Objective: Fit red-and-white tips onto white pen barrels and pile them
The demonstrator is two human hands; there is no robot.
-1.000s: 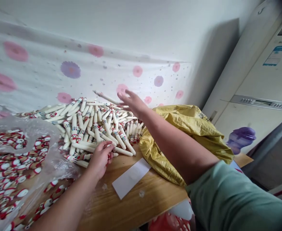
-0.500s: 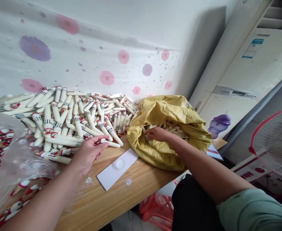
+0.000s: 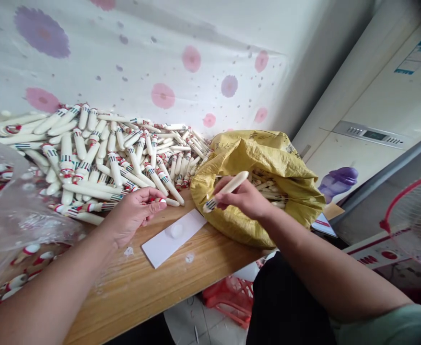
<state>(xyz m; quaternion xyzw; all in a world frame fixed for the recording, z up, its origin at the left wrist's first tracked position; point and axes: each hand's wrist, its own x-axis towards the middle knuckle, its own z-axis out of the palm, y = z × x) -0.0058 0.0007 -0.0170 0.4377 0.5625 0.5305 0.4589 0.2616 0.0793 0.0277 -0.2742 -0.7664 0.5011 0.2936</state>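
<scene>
My right hand (image 3: 244, 196) is in front of the opening of a yellow woven sack (image 3: 228, 232), its fingers closed around a white multicolour pen barrel (image 3: 234, 184). The barrel is tilted, its coloured-slider end pointing down and left. My left hand (image 3: 136, 211) pinches a small red-and-white pen topper (image 3: 161, 201) between thumb and forefinger, mostly hidden by the fingers. Behind that hand lies a heap of white pens (image 3: 113, 170) with red tops. More pen barrels (image 3: 270, 191) lie inside the sack.
A white card (image 3: 160, 247) with a round white glob (image 3: 176, 232) lies on the wooden table (image 3: 134, 302). At the left, a clear plastic bag (image 3: 12, 206) holds red-and-white toppers (image 3: 14, 282). A red stool (image 3: 232, 297) stands below; a fan (image 3: 419, 215) is at right.
My right hand has come up out of the sack with a white pen barrel in it. My left hand still holds the topper. The camera view has shifted slightly.
</scene>
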